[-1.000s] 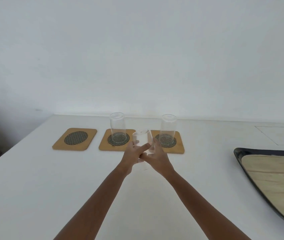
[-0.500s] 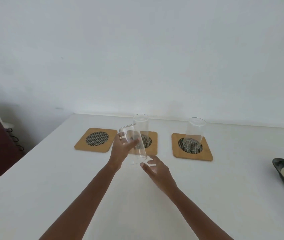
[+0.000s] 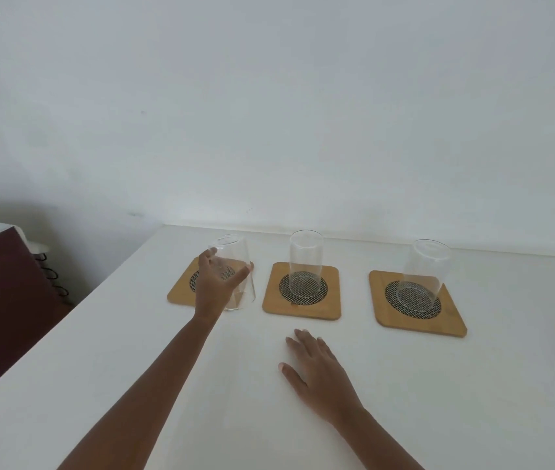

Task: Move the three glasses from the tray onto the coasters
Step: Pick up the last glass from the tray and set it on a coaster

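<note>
The third glass (image 3: 235, 276) is gripped around its side wall by the left hand (image 3: 216, 286), with the thumb on the right of the wall and the fingers wrapped round the far side, partly seen through the glass. The glass is held tilted, its top leaning away to the left and its base toward the near right, over the near right part of the left coaster (image 3: 201, 283); whether the base already touches the coaster or the table cannot be told. The step in hand is judged to be the setting down of this last glass. To do it well, the glass should first be brought upright, then carried a little back and to the left, so that the base is centred over the dark mesh disc rather than over the coaster's near edge. It should be lowered flat, so that no rim of the base lands first and skids on the mesh. The grip should be loosened only when the base is felt to rest fully, and the hand drawn off sideways to the left, away from the middle glass (image 3: 305, 266), which stands close by on the middle coaster (image 3: 303, 290). The right glass (image 3: 422, 276) is seated on the right coaster (image 3: 416, 301), well apart. The right hand (image 3: 316, 371) lies spread and empty, palm down on the white table (image 3: 133, 385).
</note>
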The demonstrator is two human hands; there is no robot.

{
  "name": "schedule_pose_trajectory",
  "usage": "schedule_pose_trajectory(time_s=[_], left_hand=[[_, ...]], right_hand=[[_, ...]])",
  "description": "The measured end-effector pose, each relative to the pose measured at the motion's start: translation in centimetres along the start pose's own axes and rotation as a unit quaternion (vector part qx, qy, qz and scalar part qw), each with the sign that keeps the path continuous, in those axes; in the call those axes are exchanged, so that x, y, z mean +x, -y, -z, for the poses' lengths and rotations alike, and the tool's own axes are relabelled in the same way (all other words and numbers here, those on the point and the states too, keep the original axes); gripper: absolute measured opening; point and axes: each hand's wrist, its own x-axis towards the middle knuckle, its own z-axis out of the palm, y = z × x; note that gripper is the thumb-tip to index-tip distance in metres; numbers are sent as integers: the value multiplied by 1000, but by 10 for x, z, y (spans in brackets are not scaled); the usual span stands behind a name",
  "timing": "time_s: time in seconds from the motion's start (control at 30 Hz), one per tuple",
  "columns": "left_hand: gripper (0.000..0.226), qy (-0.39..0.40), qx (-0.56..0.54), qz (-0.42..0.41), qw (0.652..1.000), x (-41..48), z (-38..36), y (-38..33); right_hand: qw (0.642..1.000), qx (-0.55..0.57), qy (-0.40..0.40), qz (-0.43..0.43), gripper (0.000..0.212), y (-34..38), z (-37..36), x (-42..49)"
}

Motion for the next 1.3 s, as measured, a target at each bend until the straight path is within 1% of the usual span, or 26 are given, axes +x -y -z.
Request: schedule_pose_trajectory(time_s=[0.17, 0.37, 0.5, 0.73, 0.9, 1.17, 1.3], left_hand=[[73, -12, 21, 2, 1000, 26, 12, 15], [73, -24, 9, 20, 999, 53, 12, 29], [73, -39, -10, 27, 999, 64, 9, 36], [72, -50, -12, 3, 999, 73, 3, 44], [72, -39, 7, -21, 999, 74, 2, 45], [71, -38, 11, -31, 999, 73, 7, 47], [65, -33, 6, -41, 999, 73, 10, 50]], right_hand=[[1000, -17, 0, 9, 51, -2, -3, 5], [999, -11, -22, 19, 50, -1, -2, 13], [999, -20, -19, 18, 50, -4, -4, 13], [1000, -5, -23, 16, 49, -4, -4, 13], [1000, -7, -25, 18, 49, -4, -3, 12], [1000, 1, -27, 14, 48, -1, -2, 12], [1000, 7, -28, 11, 48, -1, -1, 12]])
